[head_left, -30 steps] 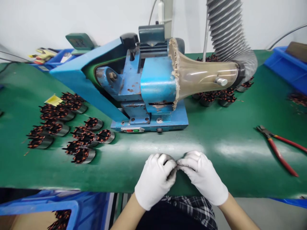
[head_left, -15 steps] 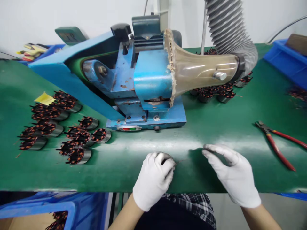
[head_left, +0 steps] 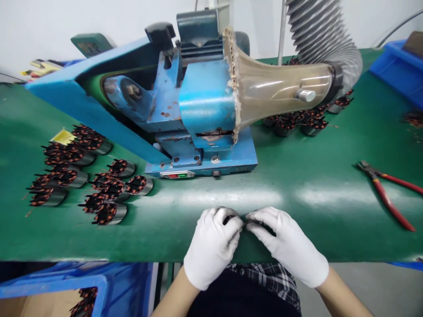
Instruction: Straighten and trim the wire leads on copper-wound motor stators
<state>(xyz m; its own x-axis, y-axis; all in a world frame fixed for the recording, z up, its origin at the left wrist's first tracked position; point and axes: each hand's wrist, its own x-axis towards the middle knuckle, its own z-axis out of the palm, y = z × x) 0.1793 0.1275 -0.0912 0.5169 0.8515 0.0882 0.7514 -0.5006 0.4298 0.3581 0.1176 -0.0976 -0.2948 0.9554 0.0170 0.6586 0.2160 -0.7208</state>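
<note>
Left hand [head_left: 211,251] grips the stator [head_left: 228,216] at the table [head_left: 313,211] front edge; right hand [head_left: 291,248] fingertips pinch a lead at its side; judged best practice: hold the stator steady, pull the lead straight, avoid kinking the winding.

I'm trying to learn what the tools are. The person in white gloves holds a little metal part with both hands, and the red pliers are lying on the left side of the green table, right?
Not quite. The head view shows the red pliers lying on the right side of the green table. The rest holds: the left hand and right hand, in white gloves, hold a little metal part.
</note>
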